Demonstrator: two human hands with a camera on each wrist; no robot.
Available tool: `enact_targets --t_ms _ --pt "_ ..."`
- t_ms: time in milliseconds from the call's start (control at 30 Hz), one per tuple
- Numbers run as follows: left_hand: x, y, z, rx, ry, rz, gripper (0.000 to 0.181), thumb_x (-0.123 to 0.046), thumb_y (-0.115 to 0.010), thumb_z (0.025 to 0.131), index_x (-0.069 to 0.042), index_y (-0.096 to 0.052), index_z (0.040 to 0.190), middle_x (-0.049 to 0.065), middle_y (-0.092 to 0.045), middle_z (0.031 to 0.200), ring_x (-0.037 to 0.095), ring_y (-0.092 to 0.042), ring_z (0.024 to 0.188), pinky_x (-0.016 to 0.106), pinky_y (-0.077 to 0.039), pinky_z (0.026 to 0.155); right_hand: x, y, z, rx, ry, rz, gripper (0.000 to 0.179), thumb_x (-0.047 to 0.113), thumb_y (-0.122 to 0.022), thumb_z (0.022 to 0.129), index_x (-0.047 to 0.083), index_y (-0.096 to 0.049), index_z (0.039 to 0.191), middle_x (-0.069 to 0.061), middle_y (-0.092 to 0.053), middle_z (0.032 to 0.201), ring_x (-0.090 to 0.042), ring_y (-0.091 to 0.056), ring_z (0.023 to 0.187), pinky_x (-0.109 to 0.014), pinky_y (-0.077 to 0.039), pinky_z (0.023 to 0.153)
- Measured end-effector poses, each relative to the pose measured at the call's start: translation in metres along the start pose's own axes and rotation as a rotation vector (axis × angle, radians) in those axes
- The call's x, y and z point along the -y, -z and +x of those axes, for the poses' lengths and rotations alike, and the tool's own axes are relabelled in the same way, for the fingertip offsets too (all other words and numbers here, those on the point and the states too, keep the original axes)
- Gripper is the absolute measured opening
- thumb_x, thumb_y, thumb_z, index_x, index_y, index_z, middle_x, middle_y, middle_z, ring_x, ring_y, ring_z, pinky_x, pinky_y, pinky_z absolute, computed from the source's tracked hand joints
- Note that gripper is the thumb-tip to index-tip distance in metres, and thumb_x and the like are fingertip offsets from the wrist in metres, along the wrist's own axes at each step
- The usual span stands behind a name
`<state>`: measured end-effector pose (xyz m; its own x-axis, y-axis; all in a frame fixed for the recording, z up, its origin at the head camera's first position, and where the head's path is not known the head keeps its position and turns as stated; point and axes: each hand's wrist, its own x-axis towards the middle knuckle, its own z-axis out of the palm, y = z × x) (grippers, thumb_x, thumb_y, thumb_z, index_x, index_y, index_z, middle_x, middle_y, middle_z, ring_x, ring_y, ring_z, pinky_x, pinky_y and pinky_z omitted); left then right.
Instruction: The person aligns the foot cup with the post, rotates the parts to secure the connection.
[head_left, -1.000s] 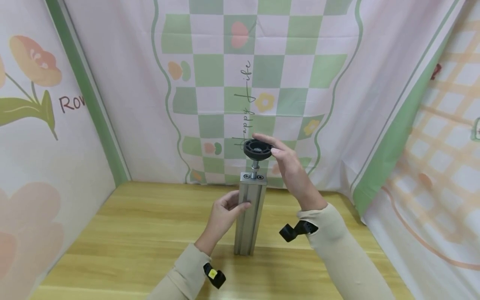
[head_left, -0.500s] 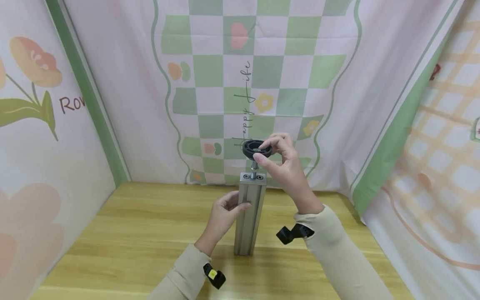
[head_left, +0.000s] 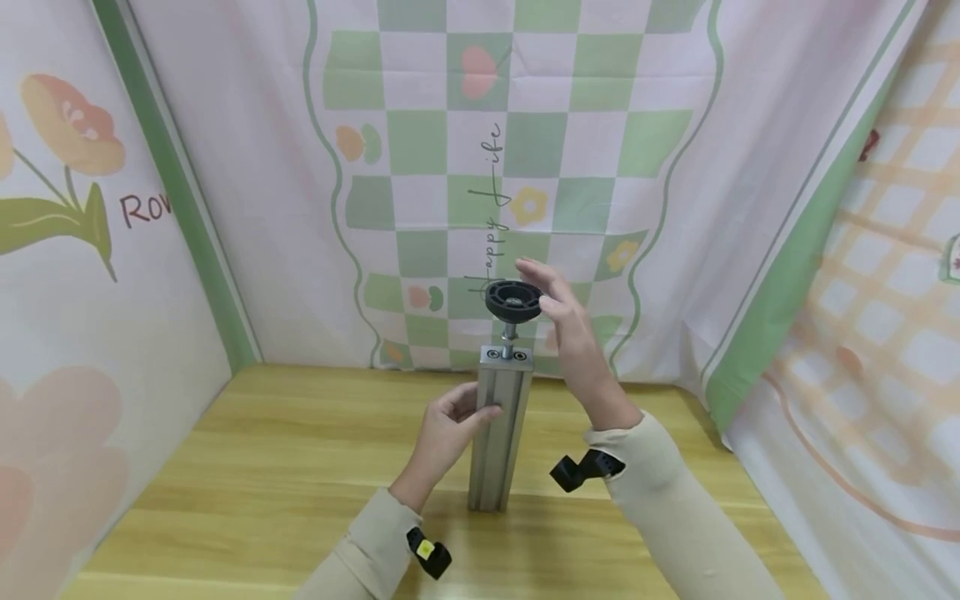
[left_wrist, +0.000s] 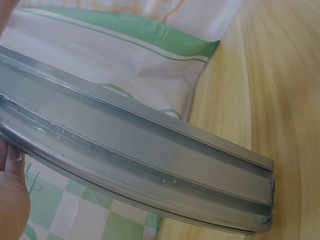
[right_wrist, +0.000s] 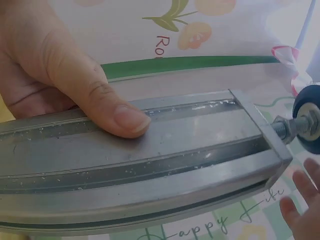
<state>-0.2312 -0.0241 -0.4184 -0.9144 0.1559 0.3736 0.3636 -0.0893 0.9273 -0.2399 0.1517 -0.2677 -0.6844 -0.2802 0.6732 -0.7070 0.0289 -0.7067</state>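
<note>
A grey slotted aluminium profile (head_left: 498, 450) stands upright on the wooden table. My left hand (head_left: 441, 433) grips it a little below its top, and the left thumb (right_wrist: 122, 117) lies across the slotted face in the right wrist view. From the metal end plate (head_left: 493, 363) on top rises a threaded stud (head_left: 510, 331) with a nut. A round black levelling foot (head_left: 513, 313) sits on this stud, hollow side up. Beside the foot, my right hand (head_left: 579, 346) has its fingers extended, with fingertips right at the rim.
The wooden table (head_left: 285, 483) spreads around the profile. Behind it hangs a green-and-white checked cloth (head_left: 416, 142), with printed cloths at left and right. Each wrist carries a small black camera mount (head_left: 429, 554).
Half a second ago my right thumb and fingers pinched the foot's rim; now they have let go and straightened beside it. My left hand and the profile stay in place.
</note>
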Motion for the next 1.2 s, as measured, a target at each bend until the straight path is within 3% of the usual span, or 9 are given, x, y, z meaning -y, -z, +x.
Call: enact_targets --t_ms 100,200,500,633,800,1000,1200 --pt "0.000 0.000 -0.001 0.000 0.005 -0.004 0.040 -0.023 -0.081 0.087 -0.008 -0.069 0.122 0.007 -0.072 0.107 0.021 -0.068 0.099 0.031 -0.056 0.086 -0.004 0.003 0.000 0.082 -0.052 0.154 0.056 0.025 -0.024 0.103 0.003 -0.033 0.154 -0.014 -0.034 0.157 -0.023 -0.030 0.144 -0.053 -0.009 0.119" --pt "0.000 0.000 -0.001 0.001 0.006 -0.010 0.040 -0.022 -0.081 0.087 -0.007 -0.069 0.123 0.008 -0.072 0.108 0.021 -0.068 0.100 0.030 -0.056 0.087 -0.007 0.004 0.000 0.137 -0.061 0.251 0.057 0.025 -0.018 0.105 0.002 -0.029 0.156 -0.018 -0.033 0.158 -0.027 -0.029 0.146 -0.054 -0.007 0.119" --pt "-0.002 0.000 -0.002 0.001 0.006 -0.010 0.040 -0.022 -0.081 0.087 -0.008 -0.069 0.123 0.007 -0.071 0.109 0.021 -0.067 0.101 0.032 -0.056 0.087 -0.013 0.003 0.001 0.166 -0.067 0.411 0.055 0.025 -0.016 0.106 -0.001 -0.033 0.153 -0.020 -0.044 0.151 -0.032 -0.037 0.142 -0.049 -0.014 0.119" --pt "-0.001 0.000 -0.001 -0.003 0.005 -0.007 0.040 -0.023 -0.081 0.088 -0.008 -0.069 0.122 0.007 -0.071 0.109 0.021 -0.067 0.101 0.031 -0.056 0.087 -0.011 0.002 0.001 0.176 -0.086 0.409 0.057 0.024 -0.016 0.106 -0.004 -0.028 0.153 -0.018 -0.045 0.150 -0.031 -0.038 0.141 -0.048 -0.016 0.119" --pt "0.001 0.000 0.000 -0.003 0.005 -0.007 0.039 -0.022 -0.080 0.088 -0.008 -0.069 0.122 0.007 -0.072 0.109 0.021 -0.067 0.101 0.030 -0.056 0.087 -0.010 0.002 0.001 0.168 -0.108 0.388 0.054 0.026 -0.022 0.105 0.002 -0.034 0.151 -0.010 -0.051 0.146 -0.030 -0.041 0.138 -0.048 -0.016 0.118" --pt "-0.001 -0.001 0.000 -0.003 0.005 -0.003 0.039 -0.023 -0.081 0.087 -0.008 -0.069 0.122 0.007 -0.072 0.108 0.021 -0.068 0.100 0.031 -0.056 0.086 -0.011 0.001 -0.001 0.078 -0.084 0.337 0.049 0.024 -0.036 0.099 0.002 -0.042 0.142 -0.005 -0.060 0.131 -0.028 -0.047 0.130 -0.044 -0.020 0.115" --pt "0.000 -0.001 0.000 -0.006 0.001 0.002 0.039 -0.022 -0.081 0.087 -0.007 -0.069 0.121 0.007 -0.072 0.108 0.020 -0.068 0.099 0.031 -0.056 0.086 -0.012 -0.002 -0.007 -0.034 -0.015 0.230 0.035 0.017 -0.051 0.094 0.008 -0.045 0.128 -0.012 -0.054 0.131 -0.029 -0.052 0.119 -0.034 -0.042 0.102"
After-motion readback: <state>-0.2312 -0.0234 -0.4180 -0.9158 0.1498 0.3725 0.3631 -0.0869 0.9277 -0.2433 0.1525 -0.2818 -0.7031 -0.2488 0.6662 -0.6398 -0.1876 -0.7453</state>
